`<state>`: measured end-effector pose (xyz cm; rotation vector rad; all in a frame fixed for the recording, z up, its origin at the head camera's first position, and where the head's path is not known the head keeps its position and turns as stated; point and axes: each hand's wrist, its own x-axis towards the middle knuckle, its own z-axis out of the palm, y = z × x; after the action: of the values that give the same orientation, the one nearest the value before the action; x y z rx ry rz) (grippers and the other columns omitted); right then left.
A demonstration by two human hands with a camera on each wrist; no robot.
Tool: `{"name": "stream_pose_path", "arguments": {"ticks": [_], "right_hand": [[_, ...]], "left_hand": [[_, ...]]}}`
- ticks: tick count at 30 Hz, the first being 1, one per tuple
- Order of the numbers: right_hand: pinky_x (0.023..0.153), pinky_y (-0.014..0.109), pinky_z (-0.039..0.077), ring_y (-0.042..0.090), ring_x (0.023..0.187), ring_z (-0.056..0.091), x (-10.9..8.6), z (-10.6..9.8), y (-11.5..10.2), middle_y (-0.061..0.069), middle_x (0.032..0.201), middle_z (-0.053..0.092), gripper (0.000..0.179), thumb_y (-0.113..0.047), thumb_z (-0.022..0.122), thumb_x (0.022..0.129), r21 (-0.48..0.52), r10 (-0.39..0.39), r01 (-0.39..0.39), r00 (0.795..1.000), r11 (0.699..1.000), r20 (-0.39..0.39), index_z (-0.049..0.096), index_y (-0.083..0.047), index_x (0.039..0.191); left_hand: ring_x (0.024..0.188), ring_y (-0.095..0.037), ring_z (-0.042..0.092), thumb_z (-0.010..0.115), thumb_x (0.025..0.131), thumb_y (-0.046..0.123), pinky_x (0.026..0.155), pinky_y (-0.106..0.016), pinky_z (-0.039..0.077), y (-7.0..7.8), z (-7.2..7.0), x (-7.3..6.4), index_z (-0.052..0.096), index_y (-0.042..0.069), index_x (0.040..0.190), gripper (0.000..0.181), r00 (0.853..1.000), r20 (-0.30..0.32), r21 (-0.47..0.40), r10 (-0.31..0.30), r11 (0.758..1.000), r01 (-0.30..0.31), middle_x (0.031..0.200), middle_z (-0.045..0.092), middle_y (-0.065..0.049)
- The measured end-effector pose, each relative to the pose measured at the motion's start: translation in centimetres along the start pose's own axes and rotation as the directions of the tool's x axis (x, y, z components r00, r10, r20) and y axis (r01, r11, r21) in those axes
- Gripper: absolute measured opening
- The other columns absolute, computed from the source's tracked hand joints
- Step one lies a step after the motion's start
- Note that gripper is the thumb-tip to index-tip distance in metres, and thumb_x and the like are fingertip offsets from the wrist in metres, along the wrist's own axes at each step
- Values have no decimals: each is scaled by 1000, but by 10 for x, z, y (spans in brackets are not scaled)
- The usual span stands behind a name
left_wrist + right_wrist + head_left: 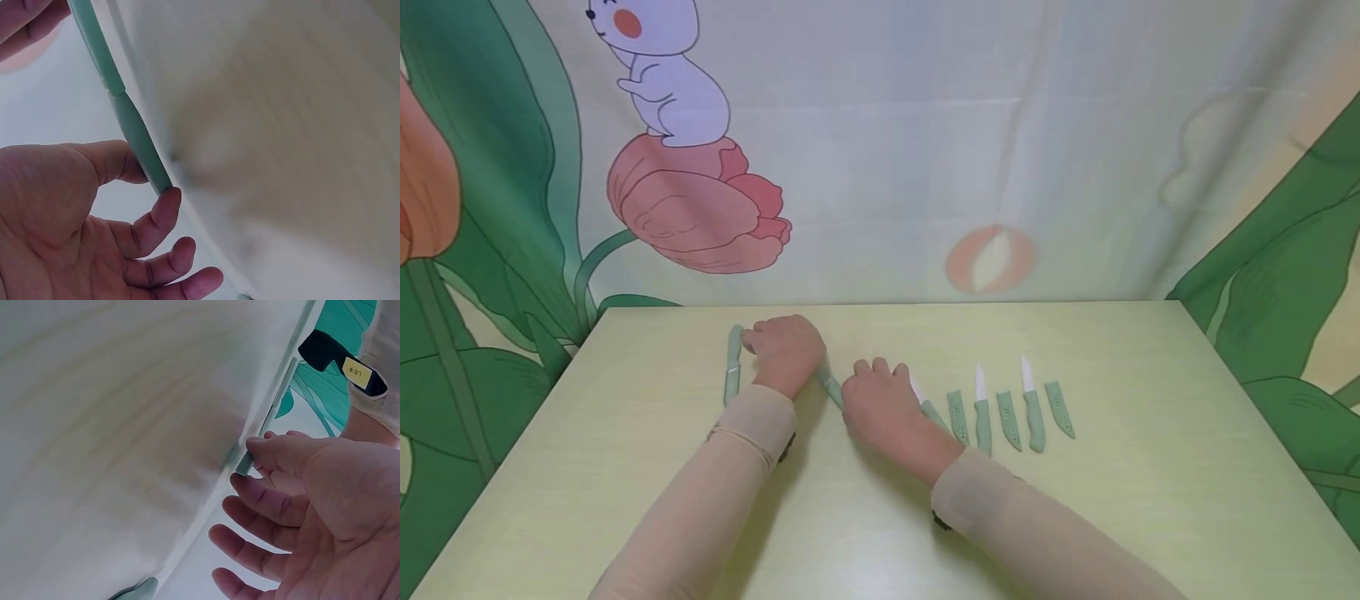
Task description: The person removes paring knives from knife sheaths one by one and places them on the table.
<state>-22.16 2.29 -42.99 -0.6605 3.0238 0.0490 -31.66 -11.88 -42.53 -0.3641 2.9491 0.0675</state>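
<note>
A green paring knife in its green sheath (831, 387) lies slantwise between both hands. My left hand (786, 350) pinches its upper end, the handle (142, 140), between thumb and index finger; the other fingers are spread loosely. At the lower end my right hand (883, 404) pinches the sheath (245, 464) with thumb and index finger. The right hand hides that end in the head view. To the left, beside the left hand, lies another sheathed knife (733, 367).
Right of the right hand lie three bare-bladed knives, one (934, 412) partly behind the wrist, one in the middle (982, 425) and one farther right (1033, 421). Loose green sheaths (958, 417) lie alternating with them. A printed curtain (880, 167) hangs behind the table (1112, 500).
</note>
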Motion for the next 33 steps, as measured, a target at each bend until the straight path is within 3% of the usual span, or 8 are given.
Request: {"name": "stream_pose_path", "arguments": {"ticks": [12, 23, 28, 33], "right_hand": [[80, 41, 43, 20, 87, 48, -5, -8, 5, -1, 92, 53, 20, -31, 72, 100, 4, 33, -33, 999, 999, -36, 68, -14, 89], [85, 44, 44, 21, 86, 50, -12, -16, 22, 0, 90, 53, 25, -34, 74, 100, 67, 73, -69, 995, 995, -65, 69, -12, 91], [88, 46, 46, 22, 86, 52, -17, -19, 32, -1, 89, 54, 24, -35, 75, 98, 87, 86, -78, 992, 993, -96, 71, -11, 93], [87, 47, 48, 22, 84, 52, -22, -23, 42, -1, 89, 55, 19, -30, 74, 98, 124, 97, -84, 990, 989, -102, 72, -12, 93]], "left_hand": [[102, -39, 57, 59, 100, 40, 92, -59, 46, 1, -14, -8, 68, 0, 102, 41, 1000, -20, -165, -23, 986, 20, 103, 62, -23], [102, -36, 55, 56, 101, 50, 101, -62, 43, 0, -29, -16, 65, 7, 91, 44, 1000, 13, -281, 8, 960, -5, 98, 60, -15], [87, -29, 55, 55, 101, 53, 90, -52, 47, 1, -32, -19, 63, 9, 87, 47, 1000, 2, -340, 22, 940, -20, 87, 57, -11], [82, -25, 54, 56, 101, 51, 72, -39, 45, -2, -34, -21, 65, 6, 99, 46, 999, 8, -451, 52, 891, -43, 91, 57, -11]]}}
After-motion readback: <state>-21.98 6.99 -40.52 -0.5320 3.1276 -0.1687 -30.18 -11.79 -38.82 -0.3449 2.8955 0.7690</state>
